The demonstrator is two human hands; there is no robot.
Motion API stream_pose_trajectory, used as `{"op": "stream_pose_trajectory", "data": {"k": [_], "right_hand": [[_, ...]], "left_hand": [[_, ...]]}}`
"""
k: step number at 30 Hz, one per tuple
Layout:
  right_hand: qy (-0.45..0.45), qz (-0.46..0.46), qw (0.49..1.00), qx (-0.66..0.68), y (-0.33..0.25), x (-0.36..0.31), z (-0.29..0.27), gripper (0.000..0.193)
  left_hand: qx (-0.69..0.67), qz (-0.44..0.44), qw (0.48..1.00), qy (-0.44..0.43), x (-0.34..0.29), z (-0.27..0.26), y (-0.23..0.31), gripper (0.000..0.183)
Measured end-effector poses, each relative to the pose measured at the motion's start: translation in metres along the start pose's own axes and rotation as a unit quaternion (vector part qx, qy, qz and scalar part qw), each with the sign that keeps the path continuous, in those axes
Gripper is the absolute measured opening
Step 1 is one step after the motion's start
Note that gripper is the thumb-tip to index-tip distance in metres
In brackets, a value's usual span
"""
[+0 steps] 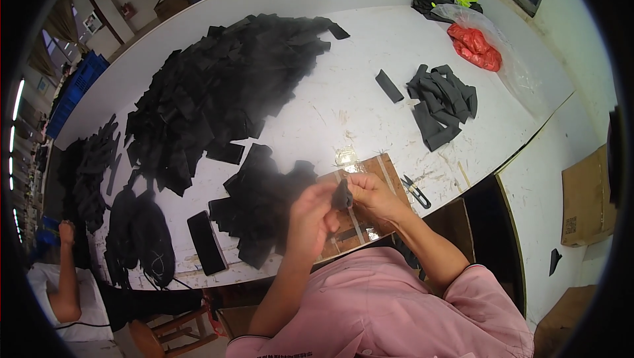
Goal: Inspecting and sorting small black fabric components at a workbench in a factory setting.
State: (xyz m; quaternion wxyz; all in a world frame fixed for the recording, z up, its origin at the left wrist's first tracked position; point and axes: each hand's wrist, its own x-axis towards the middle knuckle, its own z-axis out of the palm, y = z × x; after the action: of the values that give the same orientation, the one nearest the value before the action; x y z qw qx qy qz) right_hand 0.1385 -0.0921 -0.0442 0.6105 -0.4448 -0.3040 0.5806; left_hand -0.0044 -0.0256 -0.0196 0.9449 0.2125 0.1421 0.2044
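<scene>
Both my hands meet above a brown board (391, 172) with pale tape strips at the table's front edge. Between them is a small dark fabric piece (342, 195), folded or rolled. My left hand (309, 218) has its fingers curled in against the piece's left side. From the right, my right hand (374, 194) pinches the same piece with thumb and fingers. Just left of the board lies a loose pile of black fabric pieces (254, 209), partly behind my left hand. Black-handled thread snips (417, 193) rest to the right of my right hand.
A large heap of black fabric pieces (211, 94) covers the table's far left. Farther right lies a smaller dark grey fabric bunch (441, 100), beyond it a red plastic bag (474, 48). A black phone (207, 242) lies near the front edge. Another person's arm (66, 275) shows at left.
</scene>
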Motion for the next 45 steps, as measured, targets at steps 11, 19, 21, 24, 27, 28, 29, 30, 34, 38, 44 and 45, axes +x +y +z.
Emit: {"op": "stream_pose_trajectory", "data": {"k": [11, 19, 21, 24, 27, 28, 29, 30, 34, 38, 44, 45], "right_hand": [[0.075, -0.245, 0.880, -0.401, -0.065, -0.025, 0.020, 0.035], [0.046, -0.174, 0.739, -0.649, -0.044, -0.019, 0.016, 0.034], [0.039, -0.170, 0.740, -0.650, -0.042, -0.018, 0.018, 0.035], [-0.029, -0.084, 0.727, -0.680, -0.056, -0.017, 0.020, 0.033], [0.037, -0.320, 0.808, -0.493, -0.049, -0.022, 0.019, 0.024], [0.038, -0.317, 0.809, -0.494, -0.037, -0.026, 0.015, 0.024], [0.035, -0.247, 0.811, -0.529, -0.025, -0.021, 0.015, 0.023], [0.033, -0.176, 0.808, -0.561, -0.019, -0.017, 0.014, 0.023], [0.028, -0.176, 0.831, -0.527, -0.026, -0.019, 0.010, 0.026], [-0.014, -0.107, 0.779, -0.618, -0.050, -0.020, 0.021, 0.030], [0.015, -0.197, 0.761, -0.618, -0.068, -0.020, 0.029, 0.031], [0.010, -0.201, 0.752, -0.627, -0.071, -0.019, 0.030, 0.032]], "left_hand": [[0.559, 0.356, 0.747, -0.047, 0.007, 0.037, 0.024, 0.011], [0.276, 0.291, 0.916, 0.011, 0.000, 0.036, 0.012, 0.013], [0.226, 0.232, 0.946, -0.018, 0.003, 0.035, 0.004, 0.016], [0.327, 0.204, 0.919, -0.091, 0.019, 0.035, 0.019, 0.016], [0.515, 0.165, 0.836, -0.094, 0.019, 0.059, 0.033, 0.012], [0.644, 0.119, 0.750, -0.096, 0.019, 0.061, 0.033, 0.012], [0.647, 0.111, 0.752, -0.068, 0.023, 0.052, 0.031, 0.010], [0.648, 0.114, 0.750, -0.069, 0.025, 0.047, 0.029, 0.010], [0.646, 0.212, 0.733, -0.011, 0.017, 0.053, 0.017, 0.012], [0.456, 0.290, 0.841, -0.007, 0.004, 0.052, 0.009, 0.011], [0.204, 0.379, 0.902, 0.022, 0.006, 0.051, 0.019, 0.011], [0.176, 0.370, 0.911, 0.044, 0.004, 0.051, 0.022, 0.012]]}}
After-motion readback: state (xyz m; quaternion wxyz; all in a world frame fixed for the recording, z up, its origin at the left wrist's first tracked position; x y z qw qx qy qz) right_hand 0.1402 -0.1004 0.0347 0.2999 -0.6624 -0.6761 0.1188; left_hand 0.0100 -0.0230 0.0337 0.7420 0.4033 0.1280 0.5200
